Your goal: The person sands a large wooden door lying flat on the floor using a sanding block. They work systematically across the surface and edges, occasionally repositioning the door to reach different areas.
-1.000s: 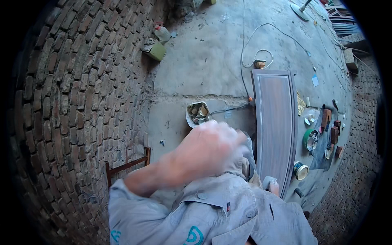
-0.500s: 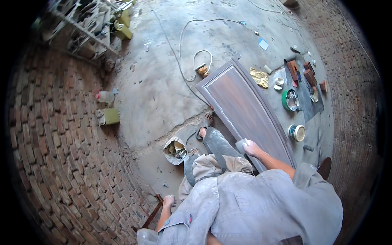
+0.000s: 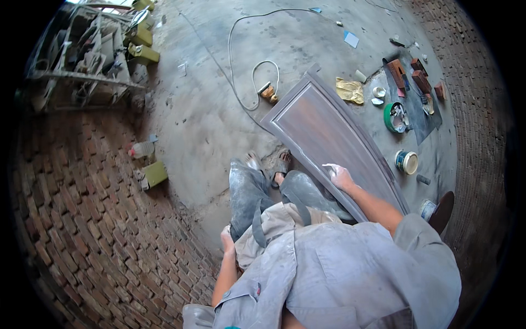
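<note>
The wooden door panel [image 3: 323, 126], brown with a grey dusty frame and a curved side, lies slantwise in front of me to the right. My right hand [image 3: 342, 177], whitened with dust, is over its near left edge moulding. Its fingers are bent together around something pale that I cannot make out, one finger reaching left. Beside my left knee, my left hand [image 3: 228, 239] is closed against the grey trouser leg [image 3: 244, 189]. Its fingertips are partly hidden by the cloth.
A corded power tool [image 3: 268, 93] lies beyond the panel's far left corner. To the right are yellow sandpaper [image 3: 350, 90], a green-rimmed tub [image 3: 395, 117], a paint can [image 3: 406, 162] and wooden blocks [image 3: 422, 81]. Yellow-green jerrycans [image 3: 155, 174] stand by the left brick wall [image 3: 93, 208].
My right hand has moved farther up along the panel edge; the pale pad in it shows less. My left hand has come up to the left knee. My left leg has shifted, hiding the scrap bag.
</note>
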The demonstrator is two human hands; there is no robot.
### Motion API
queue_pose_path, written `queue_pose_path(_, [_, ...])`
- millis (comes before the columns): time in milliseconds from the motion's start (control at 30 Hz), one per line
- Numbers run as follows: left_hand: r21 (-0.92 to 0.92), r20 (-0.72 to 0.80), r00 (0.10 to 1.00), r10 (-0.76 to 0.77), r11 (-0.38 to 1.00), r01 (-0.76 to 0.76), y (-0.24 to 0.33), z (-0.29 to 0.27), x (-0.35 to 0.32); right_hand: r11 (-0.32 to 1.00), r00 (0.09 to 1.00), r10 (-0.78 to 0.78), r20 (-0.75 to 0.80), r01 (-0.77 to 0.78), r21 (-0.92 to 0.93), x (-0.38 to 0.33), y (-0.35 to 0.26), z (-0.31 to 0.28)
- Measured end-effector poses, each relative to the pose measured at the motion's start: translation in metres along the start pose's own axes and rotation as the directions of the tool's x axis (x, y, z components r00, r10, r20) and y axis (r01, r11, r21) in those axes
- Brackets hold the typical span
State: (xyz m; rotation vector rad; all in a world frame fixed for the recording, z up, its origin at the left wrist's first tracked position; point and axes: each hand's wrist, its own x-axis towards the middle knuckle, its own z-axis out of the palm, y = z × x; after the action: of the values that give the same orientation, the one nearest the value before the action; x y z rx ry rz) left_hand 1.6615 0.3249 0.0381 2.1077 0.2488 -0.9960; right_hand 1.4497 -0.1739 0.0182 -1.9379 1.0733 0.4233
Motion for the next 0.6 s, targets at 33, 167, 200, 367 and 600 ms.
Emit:
queue_pose_path(33, [0.142,-0.011,1.0,0.017,0.99,-0.015,0.023,0.0,0.02,1.0,0.997,-0.019,-0.079,0.018,-0.016,0.02,0.0,-0.006])
queue_pose_path(167, [0.514,0.033,0.997,0.064,0.855,-0.072,0.111,-0.005,0.098,0.997,0.97,0.016,-0.244,-0.033,-0.066,0.084,-0.026,-0.028])
queue_pose_path(200, [0.551,0.065,0.992,0.111,0.824,-0.128,0.137,0.0,0.117,0.992,0.965,0.044,-0.26,-0.073,-0.102,0.1,-0.026,-0.03])
queue_pose_path(367, [0.584,0.254,0.927,0.276,0.72,-0.375,0.248,0.069,0.238,0.987,0.873,-0.015,-0.487,-0.066,-0.149,0.208,-0.028,-0.046])
queue_pose_path(600, [0.356,0.34,0.928,0.153,0.892,-0.278,0.258,0.211,0.379,0.928,0.738,-0.264,-0.622,0.019,-0.371,0.456,0.017,-0.052])
